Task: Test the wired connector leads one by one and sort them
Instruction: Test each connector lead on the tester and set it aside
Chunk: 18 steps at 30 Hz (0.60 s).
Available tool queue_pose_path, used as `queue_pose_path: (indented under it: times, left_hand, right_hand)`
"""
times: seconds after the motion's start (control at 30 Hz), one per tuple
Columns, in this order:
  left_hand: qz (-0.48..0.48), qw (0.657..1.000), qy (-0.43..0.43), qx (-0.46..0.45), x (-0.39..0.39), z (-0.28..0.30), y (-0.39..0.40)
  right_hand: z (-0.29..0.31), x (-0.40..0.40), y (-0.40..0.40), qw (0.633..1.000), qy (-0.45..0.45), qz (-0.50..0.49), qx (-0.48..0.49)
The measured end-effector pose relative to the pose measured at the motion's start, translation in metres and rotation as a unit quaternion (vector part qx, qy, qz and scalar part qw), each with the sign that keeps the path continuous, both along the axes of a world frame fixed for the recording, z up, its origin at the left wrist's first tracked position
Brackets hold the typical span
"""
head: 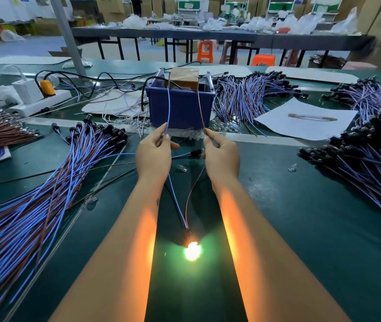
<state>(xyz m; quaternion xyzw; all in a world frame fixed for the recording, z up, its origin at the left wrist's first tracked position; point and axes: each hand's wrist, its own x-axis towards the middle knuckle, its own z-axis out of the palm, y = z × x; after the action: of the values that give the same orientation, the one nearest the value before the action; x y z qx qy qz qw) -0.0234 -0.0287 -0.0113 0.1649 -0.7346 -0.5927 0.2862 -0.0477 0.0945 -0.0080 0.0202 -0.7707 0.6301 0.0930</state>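
From the head view: the left hand pinches the blue wire of one lead, its grip closed on the wire's far end, right where a blue test wire comes down from the blue bin. The right hand pinches the brown wire the same way, meeting a brown test wire from the bin. Both lead wires run back toward the person between the forearms, converging at the lit bulb, which glows bright on the green worktop. So the lead's long axis runs near to far, bulb end nearest the person. A large bundle of leads fans out on the left, another pile on the right; the lane between the arms is open worktop. Loose small bulbs lie just beyond the wrists.
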Motion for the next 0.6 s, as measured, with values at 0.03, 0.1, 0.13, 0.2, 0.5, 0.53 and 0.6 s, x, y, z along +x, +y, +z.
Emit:
queue_pose_path:
  times: [0.03, 0.1, 0.13, 0.2, 0.5, 0.53, 0.6]
  left_hand:
    - [0.000, 1.000, 0.000, -0.003, 0.000, 0.000, 0.000]
    - [-0.001, 1.000, 0.000, -0.007, 0.001, 0.001, 0.000]
    - [-0.001, 1.000, 0.000, -0.006, 0.001, 0.001, 0.000]
    - [-0.003, 1.000, 0.001, -0.002, 0.001, 0.001, 0.000]
    - [-0.037, 0.999, 0.017, -0.002, 0.006, 0.007, 0.005]
    - [-0.054, 0.998, 0.026, 0.007, 0.006, 0.009, 0.007]
    - [-0.090, 0.995, 0.041, 0.019, 0.008, 0.012, 0.011]
  right_hand:
    - [0.000, 0.000, 0.000, 1.000, 0.000, 0.001, 0.000]
    - [0.000, 0.000, 0.000, 1.000, 0.000, 0.002, -0.001]
    - [0.000, 0.000, 0.000, 1.000, 0.001, 0.002, -0.003]
    - [0.000, 0.000, 0.000, 1.000, 0.003, 0.006, -0.008]
    - [0.004, 0.001, 0.000, 0.988, 0.052, 0.061, -0.132]
    - [0.005, 0.003, -0.002, 0.985, 0.056, 0.090, -0.139]
    - [0.007, 0.006, -0.007, 0.981, 0.062, 0.137, -0.123]
